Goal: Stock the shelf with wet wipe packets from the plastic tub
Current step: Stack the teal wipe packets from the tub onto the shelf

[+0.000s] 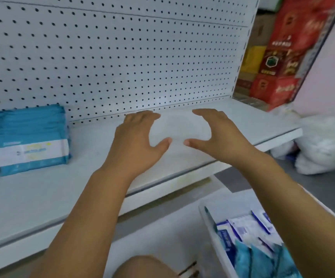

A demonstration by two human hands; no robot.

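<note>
head | hands [140,137] [214,133] empty | packets [32,141] far left on shelf [62,189]

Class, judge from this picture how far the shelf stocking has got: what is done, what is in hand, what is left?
Done: blue wet wipe packets stand at the shelf's left end. In hand: nothing; the left hand and right hand are open and empty over the bare middle. Left: more packets lie in the plastic tub at lower right.

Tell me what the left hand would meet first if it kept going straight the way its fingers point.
Likely the pegboard back panel. The left hand hovers empty over the bare shelf, fingertips near the panel's base; nothing shows between them, though depth is unclear.
</note>
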